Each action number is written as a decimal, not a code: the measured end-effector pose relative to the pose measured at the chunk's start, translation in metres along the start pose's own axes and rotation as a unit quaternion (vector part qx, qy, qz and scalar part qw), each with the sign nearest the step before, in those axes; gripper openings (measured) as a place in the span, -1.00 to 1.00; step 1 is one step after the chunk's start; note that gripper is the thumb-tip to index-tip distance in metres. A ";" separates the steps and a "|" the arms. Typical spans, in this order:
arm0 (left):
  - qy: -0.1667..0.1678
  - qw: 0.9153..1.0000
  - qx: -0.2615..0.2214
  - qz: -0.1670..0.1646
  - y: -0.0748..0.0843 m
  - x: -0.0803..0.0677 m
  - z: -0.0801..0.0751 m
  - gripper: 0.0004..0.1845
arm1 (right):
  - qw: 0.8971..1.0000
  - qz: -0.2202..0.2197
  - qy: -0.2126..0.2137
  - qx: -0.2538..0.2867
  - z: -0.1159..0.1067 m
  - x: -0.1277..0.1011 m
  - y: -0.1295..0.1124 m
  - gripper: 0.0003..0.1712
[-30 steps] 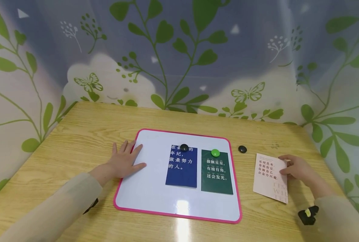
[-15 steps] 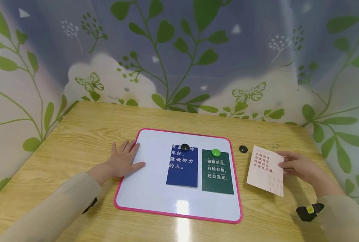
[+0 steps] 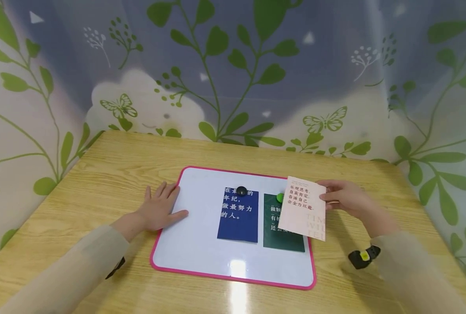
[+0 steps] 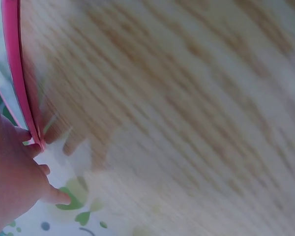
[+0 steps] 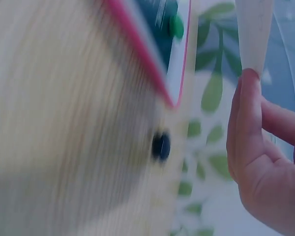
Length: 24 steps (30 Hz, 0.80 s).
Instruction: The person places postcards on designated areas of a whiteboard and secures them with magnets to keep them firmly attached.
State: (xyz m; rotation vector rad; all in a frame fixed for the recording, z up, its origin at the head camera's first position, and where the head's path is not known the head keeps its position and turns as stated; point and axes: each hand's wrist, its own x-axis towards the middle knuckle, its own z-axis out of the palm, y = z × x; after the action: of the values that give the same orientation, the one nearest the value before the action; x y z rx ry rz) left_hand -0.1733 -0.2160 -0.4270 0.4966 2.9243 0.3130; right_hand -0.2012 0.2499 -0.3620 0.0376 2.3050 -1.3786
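Note:
A white board with a pink rim lies flat on the wooden table. On it a blue card sits under a black magnet, and a green card under a green magnet. My right hand pinches a pale pink card by its right edge and holds it lifted over the green card, hiding part of it. My left hand lies flat on the board's left edge, fingers straight. In the right wrist view, a second black magnet sits on the table beside the board's corner.
Leaf-patterned curtain walls close in the table at the back and both sides. Bare wood lies to the left of the board and in front of it.
My right hand has lifted the pink card off the table at the right and carried it left, over the board's right side. The left hand has stayed put.

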 end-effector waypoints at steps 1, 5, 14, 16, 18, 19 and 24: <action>0.000 1.000 0.001 0.000 0.000 0.000 0.000 -0.15 | 1.000 -0.001 0.000 0.002 0.008 0.005 -0.006 -0.35; -0.003 1.000 -0.002 0.001 -0.001 -0.001 0.001 -0.14 | 1.000 -0.001 -0.002 0.011 0.041 0.024 -0.028 -0.38; -0.007 1.000 -0.018 -0.001 0.000 -0.001 0.001 -0.14 | 0.999 -0.012 0.004 0.030 0.110 0.055 -0.065 -0.41; -0.013 1.000 -0.021 -0.005 0.000 0.000 0.001 -0.13 | 0.999 -0.010 0.012 0.034 0.123 0.060 -0.071 -0.42; -0.019 1.000 -0.023 -0.010 0.000 0.000 0.000 -0.13 | 0.999 -0.007 0.020 0.036 0.135 0.065 -0.078 -0.42; -0.021 0.999 -0.026 -0.011 -0.001 0.000 0.000 -0.13 | 0.999 -0.008 0.024 0.035 0.140 0.067 -0.081 -0.42; -0.023 0.999 -0.032 -0.011 -0.002 0.000 -0.001 -0.13 | 0.999 -0.018 0.028 0.042 0.161 0.077 -0.093 -0.43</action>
State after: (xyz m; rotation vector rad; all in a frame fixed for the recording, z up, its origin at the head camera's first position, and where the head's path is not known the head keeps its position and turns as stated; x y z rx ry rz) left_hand -0.1742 -0.2176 -0.4264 0.4560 2.8629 0.3846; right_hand -0.2348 0.0519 -0.3793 0.0621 2.3023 -1.5115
